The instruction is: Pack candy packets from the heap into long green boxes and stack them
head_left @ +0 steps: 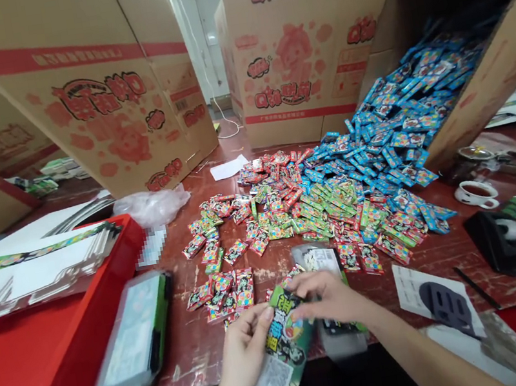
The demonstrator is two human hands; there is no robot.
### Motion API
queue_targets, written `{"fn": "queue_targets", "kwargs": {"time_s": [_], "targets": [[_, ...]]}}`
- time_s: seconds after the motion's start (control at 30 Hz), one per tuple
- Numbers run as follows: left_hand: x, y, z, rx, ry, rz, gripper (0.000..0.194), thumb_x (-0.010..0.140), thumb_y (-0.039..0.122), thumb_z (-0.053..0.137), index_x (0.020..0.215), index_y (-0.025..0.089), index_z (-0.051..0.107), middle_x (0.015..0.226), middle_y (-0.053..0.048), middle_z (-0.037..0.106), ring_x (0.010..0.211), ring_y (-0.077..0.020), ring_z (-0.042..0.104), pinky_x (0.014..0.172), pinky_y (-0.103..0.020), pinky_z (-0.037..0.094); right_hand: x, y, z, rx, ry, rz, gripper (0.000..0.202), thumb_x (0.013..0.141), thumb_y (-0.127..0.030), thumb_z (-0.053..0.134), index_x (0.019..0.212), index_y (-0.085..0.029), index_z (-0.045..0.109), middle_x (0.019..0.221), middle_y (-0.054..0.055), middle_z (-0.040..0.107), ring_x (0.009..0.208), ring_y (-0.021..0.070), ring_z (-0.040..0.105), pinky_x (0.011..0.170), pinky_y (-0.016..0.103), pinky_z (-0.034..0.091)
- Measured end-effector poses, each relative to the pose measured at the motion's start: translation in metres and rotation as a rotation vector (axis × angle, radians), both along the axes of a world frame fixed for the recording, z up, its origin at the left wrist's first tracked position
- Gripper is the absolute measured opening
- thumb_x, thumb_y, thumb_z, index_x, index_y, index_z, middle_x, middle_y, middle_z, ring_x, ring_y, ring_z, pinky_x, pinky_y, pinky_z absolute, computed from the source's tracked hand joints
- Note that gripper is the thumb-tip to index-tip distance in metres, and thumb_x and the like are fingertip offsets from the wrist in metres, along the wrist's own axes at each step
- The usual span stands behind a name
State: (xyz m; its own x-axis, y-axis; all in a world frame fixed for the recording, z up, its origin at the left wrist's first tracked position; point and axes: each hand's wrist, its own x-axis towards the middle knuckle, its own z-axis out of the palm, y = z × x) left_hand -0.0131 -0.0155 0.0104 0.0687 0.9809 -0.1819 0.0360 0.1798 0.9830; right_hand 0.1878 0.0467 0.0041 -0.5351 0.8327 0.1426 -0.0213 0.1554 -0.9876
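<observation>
My left hand (247,345) grips the side of a green printed packet (284,339), thumb lying on its front. Fingers of my right hand (326,299) close on the packet's top corner. The packet is tilted over the table's front edge, colourful lettering at its upper end. Behind the right wrist lies a clear-wrapped stack of packets (320,258), partly hidden by that hand. Just beyond the left hand sit several small red and green sachets (225,293). A larger heap of green sachets (328,204) spreads farther back, merging into blue sachets (379,154).
An overturned cardboard box (478,99) spills blue sachets at right. Large printed cartons (127,109) stand at the back. A red tray (131,242) holds white cards at left, beside another wrapped stack (130,344). A black tape dispenser (497,253) sits at right.
</observation>
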Motion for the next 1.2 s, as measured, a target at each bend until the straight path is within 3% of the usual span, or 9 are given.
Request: {"fn": "queue_targets", "kwargs": {"time_s": [0.2,0.3,0.43,0.57,0.7,0.8,0.87,1.03,1.2], "targets": [[-0.005,0.006,-0.006,0.036,-0.024,0.057,0.038,0.080,0.048,0.060,0.095,0.014,0.067,0.080,-0.006,0.070,0.074,-0.0203,0.062,0.068,-0.025,0.048,-0.015,-0.002,0.010,0.179,-0.134,0.052,0.020,0.075,-0.033,0.071,0.064,-0.017,0.068,0.109,0.007,0.056,0.098,0.0199,0.057,0.089,0.035,0.043],[-0.030,-0.005,-0.017,0.065,0.079,0.145,0.038,0.081,0.050,0.058,0.092,0.014,0.067,0.078,-0.004,0.068,0.071,-0.0180,0.060,0.064,-0.023,0.047,-0.020,0.005,0.005,0.208,-0.138,0.087,0.015,0.078,-0.033,0.068,0.073,-0.019,0.070,0.109,0.007,0.056,0.101,0.0204,0.055,0.087,0.034,0.044],[-0.090,-0.033,-0.022,-0.122,-0.027,0.475,0.040,0.069,0.048,0.072,0.091,0.015,0.067,0.078,-0.004,0.070,0.073,-0.0196,0.063,0.065,-0.023,0.050,-0.023,0.030,-0.017,0.218,-0.193,-0.132,0.018,0.084,-0.034,0.058,0.082,-0.020,0.069,0.098,0.008,0.059,0.086,0.0186,0.058,0.068,0.030,0.047],[-0.123,-0.049,-0.016,-0.335,-0.408,0.777,0.025,0.073,0.026,0.071,0.094,0.014,0.067,0.070,-0.003,0.070,0.067,-0.0211,0.067,0.063,-0.027,0.055,-0.057,0.044,-0.036,0.356,-0.360,-0.085,0.013,0.078,-0.029,0.064,0.087,-0.019,0.067,0.093,0.007,0.063,0.088,0.0208,0.057,0.078,0.035,0.046],[-0.113,-0.048,-0.014,-0.261,-0.549,0.868,0.017,0.083,0.011,0.054,0.094,0.014,0.067,0.070,-0.002,0.071,0.060,-0.0170,0.068,0.066,-0.027,0.057,-0.113,0.039,-0.044,0.407,-0.600,-0.016,0.071,0.054,-0.027,0.081,0.120,-0.018,0.055,0.117,0.014,0.055,0.109,0.0341,0.047,0.092,0.051,0.036],[-0.107,-0.046,-0.017,-0.280,-0.571,0.828,0.016,0.083,0.014,0.057,0.096,0.013,0.066,0.078,-0.005,0.072,0.069,-0.0192,0.069,0.067,-0.027,0.057,-0.130,0.040,-0.045,0.357,-0.631,-0.014,0.083,0.049,-0.020,0.080,0.125,-0.017,0.049,0.118,0.015,0.052,0.110,0.0340,0.046,0.093,0.052,0.035],[-0.106,-0.044,-0.018,-0.320,-0.555,0.790,0.022,0.078,0.017,0.066,0.100,0.014,0.065,0.085,-0.005,0.072,0.077,-0.0213,0.069,0.067,-0.026,0.057,-0.120,0.044,-0.043,0.252,-0.452,-0.029,0.082,0.053,-0.021,0.076,0.128,-0.020,0.044,0.118,0.011,0.052,0.110,0.0280,0.048,0.093,0.044,0.038],[-0.094,-0.032,-0.016,-0.265,-0.445,0.501,0.041,0.068,0.036,0.078,0.102,0.017,0.062,0.092,-0.004,0.072,0.086,-0.0232,0.067,0.068,-0.025,0.055,-0.063,0.041,-0.026,-0.389,0.396,0.125,0.081,0.060,-0.030,0.073,0.132,-0.033,0.037,0.111,0.004,0.057,0.103,0.0213,0.056,0.089,0.039,0.043],[-0.069,-0.012,-0.011,-0.238,-0.380,0.385,0.050,0.064,0.045,0.078,0.102,0.019,0.058,0.089,-0.004,0.073,0.079,-0.0244,0.068,0.062,-0.027,0.054,-0.030,0.024,-0.018,-0.731,0.686,0.090,0.060,0.072,-0.065,0.051,0.116,-0.024,0.055,0.099,0.007,0.065,0.090,0.0226,0.061,0.077,0.037,0.046]]}}
